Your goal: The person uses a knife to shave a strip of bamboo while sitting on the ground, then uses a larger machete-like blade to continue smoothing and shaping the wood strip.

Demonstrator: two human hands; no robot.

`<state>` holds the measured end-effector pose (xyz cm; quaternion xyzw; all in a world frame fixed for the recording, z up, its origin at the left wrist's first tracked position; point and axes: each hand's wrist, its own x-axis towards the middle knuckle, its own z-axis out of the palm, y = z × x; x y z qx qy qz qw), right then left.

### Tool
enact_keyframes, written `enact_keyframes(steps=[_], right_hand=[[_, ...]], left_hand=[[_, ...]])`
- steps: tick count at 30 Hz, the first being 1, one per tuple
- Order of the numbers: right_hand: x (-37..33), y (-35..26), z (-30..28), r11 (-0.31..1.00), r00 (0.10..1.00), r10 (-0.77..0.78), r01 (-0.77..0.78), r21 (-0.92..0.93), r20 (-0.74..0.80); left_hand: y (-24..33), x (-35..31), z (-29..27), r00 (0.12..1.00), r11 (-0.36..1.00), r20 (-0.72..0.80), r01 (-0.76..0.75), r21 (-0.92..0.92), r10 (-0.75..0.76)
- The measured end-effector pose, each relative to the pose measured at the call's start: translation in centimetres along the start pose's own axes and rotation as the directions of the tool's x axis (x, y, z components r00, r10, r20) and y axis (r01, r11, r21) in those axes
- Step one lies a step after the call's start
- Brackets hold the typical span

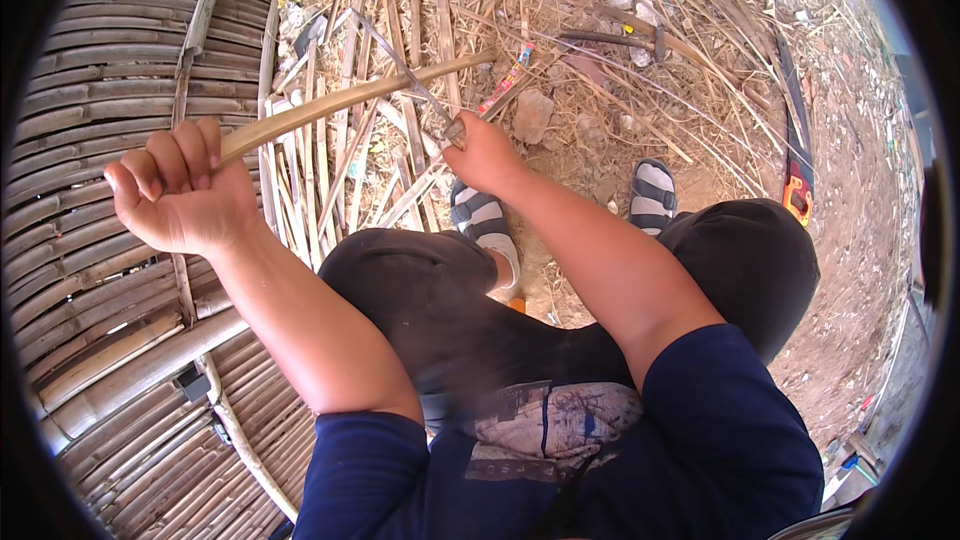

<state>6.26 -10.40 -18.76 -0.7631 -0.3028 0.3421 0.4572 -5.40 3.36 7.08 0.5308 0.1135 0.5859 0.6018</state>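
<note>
My left hand is closed around the near end of a split bamboo strip, which slants up to the right. In my closed right hand is the handle of a knife. Its long thin blade points up and to the left and crosses the strip towards the far end. Whether the edge bites into the bamboo I cannot tell. Below the blade, several loose bamboo strips lie on the ground.
Bamboo slatwork fills the left side. A hammer lies ahead among straw and shavings, a flat stone nearer. On the right lies a handsaw with an orange and yellow handle. My sandalled feet rest on bare soil.
</note>
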Motion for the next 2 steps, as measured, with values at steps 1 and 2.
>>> enact_keyframes(steps=[1, 2], right_hand=[[-0.2, -1.0, -0.5, 1.0, 1.0, 0.003, -0.003, -0.005, 0.0], [-0.7, -2.5, -1.1, 1.0, 1.0, 0.009, -0.009, -0.011, 0.001]], left_hand=[[0.3, 0.0, 0.0, 1.0, 1.0, 0.031, 0.001, 0.01, -0.002], [0.4, 0.1, -0.1, 0.998, 1.0, 0.061, 0.004, 0.019, -0.005]])
